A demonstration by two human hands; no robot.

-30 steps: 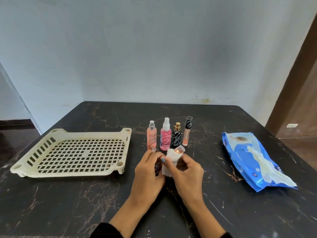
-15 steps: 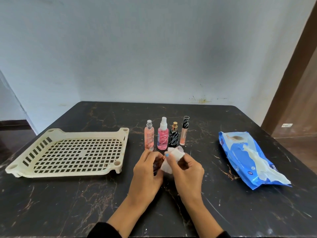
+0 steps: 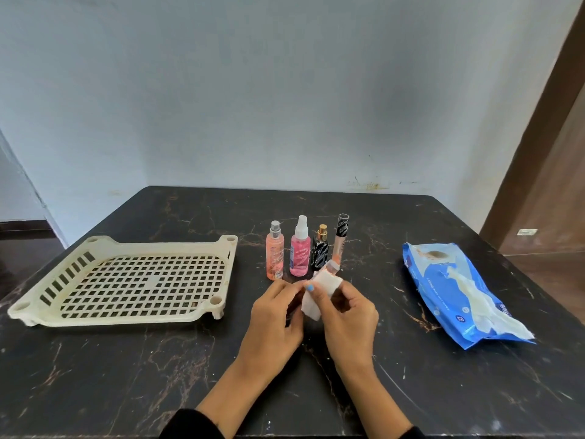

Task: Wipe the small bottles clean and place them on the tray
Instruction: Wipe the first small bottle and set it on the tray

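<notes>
Both hands meet just above the dark table's middle. My left hand grips the lower end of a small bottle, whose clear cap pokes out at the top. My right hand presses a white wipe around that bottle. Most of the bottle is hidden by wipe and fingers. Behind the hands stand an orange spray bottle, a pink spray bottle, a black bottle with a gold cap and a slim tube with a black cap. The cream slotted tray lies at the left with nothing in it.
A blue pack of wet wipes lies at the right, a wipe trailing out of its opening. The black marble-patterned table ends at a pale wall at the back. A brown door frame stands far right.
The wipe has shifted along the held bottle, and the bottle's capped end shows again above it. Both hands stay together at the same spot. The standing bottles and tray have not moved.
</notes>
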